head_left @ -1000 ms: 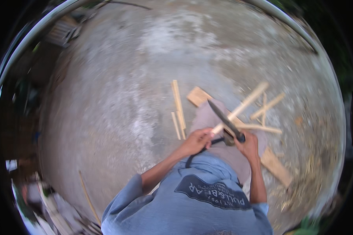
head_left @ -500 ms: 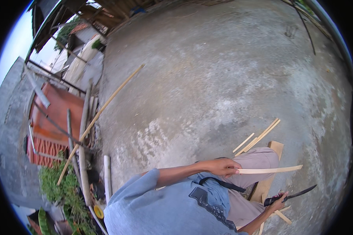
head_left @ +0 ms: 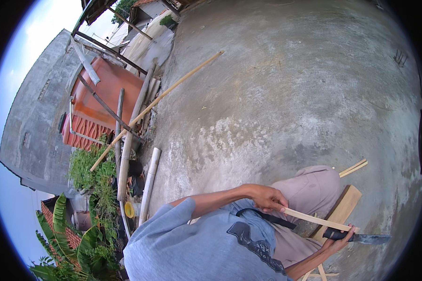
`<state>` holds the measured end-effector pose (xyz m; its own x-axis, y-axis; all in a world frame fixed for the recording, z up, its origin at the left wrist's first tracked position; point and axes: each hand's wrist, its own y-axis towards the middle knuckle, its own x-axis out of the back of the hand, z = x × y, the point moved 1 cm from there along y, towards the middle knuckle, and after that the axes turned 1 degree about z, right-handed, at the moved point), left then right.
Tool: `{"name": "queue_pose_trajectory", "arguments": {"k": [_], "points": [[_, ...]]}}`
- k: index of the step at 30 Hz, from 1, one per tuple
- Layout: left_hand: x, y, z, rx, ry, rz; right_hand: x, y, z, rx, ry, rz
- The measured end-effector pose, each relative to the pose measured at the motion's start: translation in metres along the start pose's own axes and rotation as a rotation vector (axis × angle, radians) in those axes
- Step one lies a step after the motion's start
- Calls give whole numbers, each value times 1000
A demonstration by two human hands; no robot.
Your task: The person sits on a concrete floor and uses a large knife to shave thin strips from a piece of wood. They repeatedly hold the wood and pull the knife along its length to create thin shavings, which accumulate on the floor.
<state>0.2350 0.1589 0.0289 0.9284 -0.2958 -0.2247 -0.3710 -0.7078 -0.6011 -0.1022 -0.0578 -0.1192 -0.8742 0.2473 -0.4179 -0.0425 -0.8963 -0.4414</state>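
Observation:
My left hand [head_left: 269, 197] is closed on one end of a thin, pale strip of wood or bamboo [head_left: 316, 219]. The strip slants down to the right across my lap. Its far end meets my right hand [head_left: 340, 240], which grips the black handle of a large knife [head_left: 370, 239]. The knife's dark blade points right, away from my body. Fingers of the right hand lie at the strip's end; whether they also pinch it, I cannot tell. Beneath the strip, a flat wooden board [head_left: 347, 204] lies beside my bent leg.
Several cut strips [head_left: 354, 167] lie beyond my knee, with more pale pieces [head_left: 321, 272] below my right forearm. A long bamboo pole [head_left: 173, 86] rests across logs on the left. A white pipe [head_left: 150, 185] lies near my left shoulder, and an orange tank [head_left: 110, 91] stands behind the logs.
My right hand has come up with the knife to the strip's far end. The strip now tilts down to the right. The whole view has turned and shifted.

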Motion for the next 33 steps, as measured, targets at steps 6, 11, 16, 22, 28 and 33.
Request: {"name": "queue_pose_trajectory", "arguments": {"k": [6,11,16,22,28,33], "points": [[-18,31,-12,-37,-63,9,-38,-20,7,-2,-143,10],[-11,67,-33,-171,-157,-62,-73,-39,-9,-50,-108,-3],[-12,83,-27,-249,-234,-145,-95,-45,-24,-59,-103,-3],[0,97,-21,-703,433,-542,-116,-43,-16,-16,-136,-22],[9,114,-19,-677,395,-566,-130,-33,-8,23,-216,-30],[26,123,-24,-497,350,-645,-135,-22,-10,6,-241,-22]]}}
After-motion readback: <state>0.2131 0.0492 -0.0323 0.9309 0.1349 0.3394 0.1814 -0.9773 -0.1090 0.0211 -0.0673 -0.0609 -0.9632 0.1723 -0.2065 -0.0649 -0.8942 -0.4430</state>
